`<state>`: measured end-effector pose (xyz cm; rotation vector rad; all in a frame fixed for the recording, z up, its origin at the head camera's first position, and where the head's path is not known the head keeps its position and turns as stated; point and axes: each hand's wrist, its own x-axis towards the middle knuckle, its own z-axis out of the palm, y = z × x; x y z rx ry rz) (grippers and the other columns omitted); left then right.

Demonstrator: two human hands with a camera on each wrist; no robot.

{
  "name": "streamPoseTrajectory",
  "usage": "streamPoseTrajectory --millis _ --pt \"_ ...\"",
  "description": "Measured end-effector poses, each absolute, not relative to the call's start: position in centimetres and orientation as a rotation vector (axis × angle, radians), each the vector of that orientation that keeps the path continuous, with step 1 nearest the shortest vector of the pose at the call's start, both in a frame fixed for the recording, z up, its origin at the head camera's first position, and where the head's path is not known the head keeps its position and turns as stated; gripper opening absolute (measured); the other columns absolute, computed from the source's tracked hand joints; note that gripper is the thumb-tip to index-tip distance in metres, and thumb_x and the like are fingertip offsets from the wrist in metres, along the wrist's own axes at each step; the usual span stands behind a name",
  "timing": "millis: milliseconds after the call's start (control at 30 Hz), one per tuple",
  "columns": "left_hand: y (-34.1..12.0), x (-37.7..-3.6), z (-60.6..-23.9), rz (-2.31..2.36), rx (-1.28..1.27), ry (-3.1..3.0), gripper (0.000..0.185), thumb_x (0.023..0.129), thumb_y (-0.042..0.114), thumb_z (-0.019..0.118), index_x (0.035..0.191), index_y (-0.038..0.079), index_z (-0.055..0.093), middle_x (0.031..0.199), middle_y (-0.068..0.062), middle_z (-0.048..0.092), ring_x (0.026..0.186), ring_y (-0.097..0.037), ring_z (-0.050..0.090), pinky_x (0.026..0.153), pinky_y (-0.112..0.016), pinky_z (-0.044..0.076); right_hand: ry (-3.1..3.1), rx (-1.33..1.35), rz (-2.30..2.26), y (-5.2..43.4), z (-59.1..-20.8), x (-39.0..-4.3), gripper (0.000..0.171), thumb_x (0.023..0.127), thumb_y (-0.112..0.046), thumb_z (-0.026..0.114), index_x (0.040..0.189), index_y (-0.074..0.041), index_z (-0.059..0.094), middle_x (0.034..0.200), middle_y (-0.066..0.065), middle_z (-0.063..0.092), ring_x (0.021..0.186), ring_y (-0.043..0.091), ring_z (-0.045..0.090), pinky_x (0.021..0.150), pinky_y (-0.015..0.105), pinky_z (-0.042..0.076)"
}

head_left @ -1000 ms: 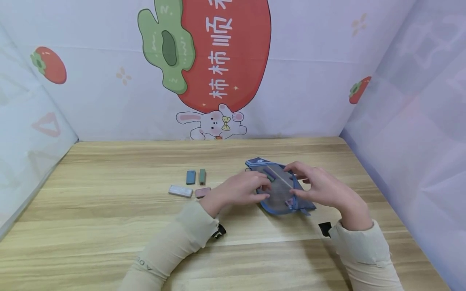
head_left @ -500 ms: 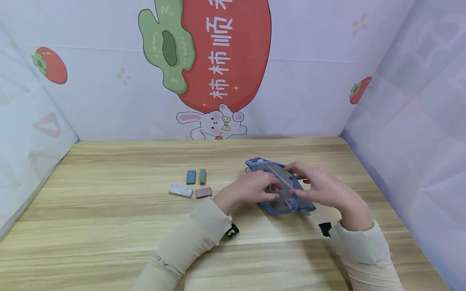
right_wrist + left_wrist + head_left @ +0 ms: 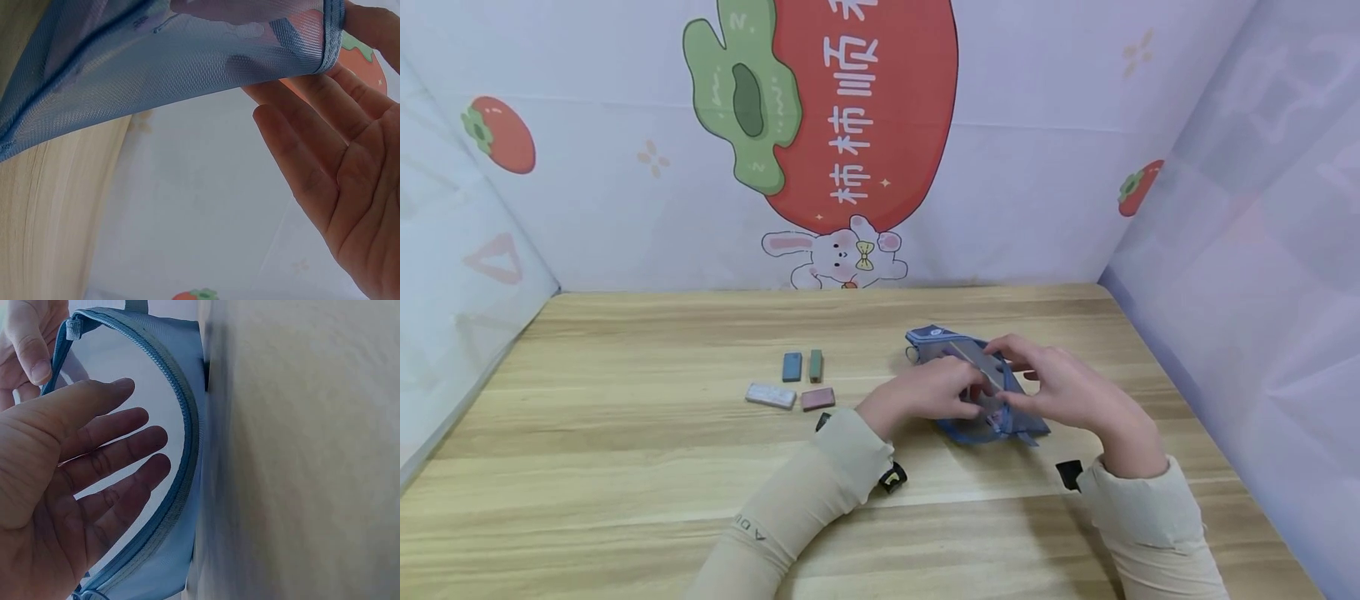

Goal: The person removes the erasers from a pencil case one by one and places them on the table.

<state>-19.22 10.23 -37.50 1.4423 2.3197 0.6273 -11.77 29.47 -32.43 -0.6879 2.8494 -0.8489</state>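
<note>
A blue mesh zip pouch (image 3: 942, 343) lies on the wooden table (image 3: 625, 467), right of centre, with its mouth held open. My left hand (image 3: 925, 396) reaches into the opening; in the left wrist view its fingers (image 3: 106, 444) are straight and hold nothing, just inside the zipper edge (image 3: 187, 425). My right hand (image 3: 1060, 387) pinches the pouch's rim from the right side. In the right wrist view the mesh (image 3: 156, 69) stretches up to its fingertips (image 3: 350, 31), palm showing. The inside of the pouch is mostly hidden by my hands.
Four small blocks lie left of the pouch: blue (image 3: 792, 367), green (image 3: 816, 365), white (image 3: 771, 395) and mauve (image 3: 817, 398). Printed fabric walls (image 3: 865, 150) close in the back and both sides of the table.
My left hand has moved right, deeper into the pouch's mouth. A small green piece seen by its fingertips one second ago is out of sight now. The right hand has kept its hold.
</note>
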Motion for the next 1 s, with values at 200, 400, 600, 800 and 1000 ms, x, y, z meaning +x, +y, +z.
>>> streamPoseTrajectory --millis 200,400,600,800,1000 --pt "10.8 -19.5 -37.7 0.616 1.459 2.267 0.024 0.094 0.018 0.068 0.116 0.011 0.071 0.093 0.004 0.068 0.079 -0.005 0.059 0.070 -0.012 0.048 2.865 -0.680 -0.821 29.5 -32.6 -11.8 0.051 0.088 -0.011 0.073 0.134 -0.009 0.052 0.129 0.016 0.065 0.112 0.038 0.067 0.090 0.053 0.055" --pt "11.7 -20.1 -37.8 0.605 1.503 2.224 0.018 0.093 0.023 0.069 0.106 0.011 0.072 0.085 0.004 0.066 0.072 -0.005 0.056 0.065 -0.013 0.046 2.859 -0.676 -0.831 29.5 -32.5 -11.8 0.053 0.088 -0.011 0.073 0.135 -0.007 0.050 0.129 0.015 0.065 0.113 0.039 0.066 0.091 0.055 0.054" --pt "12.3 -20.6 -37.9 0.586 1.505 2.188 0.018 0.094 0.025 0.069 0.102 0.009 0.070 0.079 0.004 0.061 0.067 -0.006 0.051 0.060 -0.015 0.040 2.866 -0.660 -0.810 29.4 -32.1 -11.8 0.052 0.088 -0.012 0.073 0.135 -0.008 0.051 0.130 0.014 0.064 0.113 0.039 0.066 0.091 0.055 0.054" --pt "12.6 -20.8 -38.1 0.491 1.484 2.172 0.018 0.092 0.024 0.071 0.103 0.010 0.068 0.079 0.005 0.056 0.069 -0.006 0.050 0.062 -0.015 0.037 2.883 -0.643 -0.768 29.5 -32.0 -11.8 0.052 0.088 -0.014 0.073 0.135 -0.011 0.051 0.132 0.017 0.063 0.113 0.039 0.066 0.091 0.055 0.053" --pt "12.9 -20.8 -38.2 0.488 1.422 2.170 0.016 0.091 0.023 0.073 0.100 0.012 0.066 0.080 0.004 0.055 0.071 -0.007 0.050 0.064 -0.016 0.038 2.885 -0.652 -0.778 29.6 -32.2 -11.8 0.052 0.088 -0.015 0.074 0.135 -0.011 0.051 0.133 0.017 0.063 0.113 0.038 0.066 0.091 0.055 0.053"
